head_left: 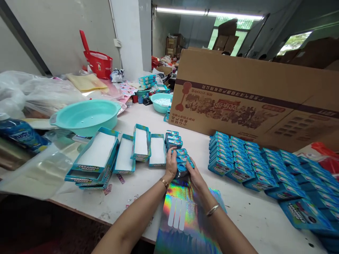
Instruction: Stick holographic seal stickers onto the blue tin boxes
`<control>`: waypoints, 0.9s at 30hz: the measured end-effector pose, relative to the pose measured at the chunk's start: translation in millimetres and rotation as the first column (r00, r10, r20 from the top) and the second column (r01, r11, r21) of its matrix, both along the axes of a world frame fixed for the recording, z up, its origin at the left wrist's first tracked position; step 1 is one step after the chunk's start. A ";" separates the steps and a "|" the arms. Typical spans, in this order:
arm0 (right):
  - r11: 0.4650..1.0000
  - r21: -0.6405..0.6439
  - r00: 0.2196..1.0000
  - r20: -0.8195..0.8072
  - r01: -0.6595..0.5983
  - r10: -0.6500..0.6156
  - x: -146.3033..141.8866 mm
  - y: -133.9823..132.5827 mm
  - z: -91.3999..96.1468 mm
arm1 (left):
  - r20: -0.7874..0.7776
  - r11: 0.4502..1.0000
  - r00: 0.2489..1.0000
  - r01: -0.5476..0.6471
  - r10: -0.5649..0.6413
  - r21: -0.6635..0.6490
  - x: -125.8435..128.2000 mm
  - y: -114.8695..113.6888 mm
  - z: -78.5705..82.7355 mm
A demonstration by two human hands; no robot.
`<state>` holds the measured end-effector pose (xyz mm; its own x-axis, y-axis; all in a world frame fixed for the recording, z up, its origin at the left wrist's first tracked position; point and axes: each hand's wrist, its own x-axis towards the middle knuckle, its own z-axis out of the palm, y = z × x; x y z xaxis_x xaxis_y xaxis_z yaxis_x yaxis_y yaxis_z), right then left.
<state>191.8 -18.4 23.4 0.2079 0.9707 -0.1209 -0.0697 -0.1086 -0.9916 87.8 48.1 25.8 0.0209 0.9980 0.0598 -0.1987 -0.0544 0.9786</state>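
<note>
A short row of small blue candy boxes (182,158) sits between my two hands at the middle of the table. My left hand (171,164) presses its fingers against the row's left side. From the right, my right hand (196,174) grips the near end, and a dark part shows under its fingers. Just beyond stands another group of blue boxes (173,139). A shiny rainbow-foil sheet (180,211) with white stripes lies below my wrists. To the left are open blue display trays (141,141) with white insides, some stacked; the front lettering begins with CARAMELO.
Rows of stacked blue boxes (246,162) fill the right side. Behind them stands a large brown carton (251,91). A turquoise basin (87,114) sits at the left, near plastic bags (45,91) and a blue bottle (21,134). White pieces fill a smaller bowl (159,107) farther back.
</note>
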 end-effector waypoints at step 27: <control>0.999 0.023 0.107 0.994 0.046 -0.028 205.2 -12.9 85.1 | -0.010 0.678 0.718 0.652 -0.696 -0.340 104.6 -116.1 37.6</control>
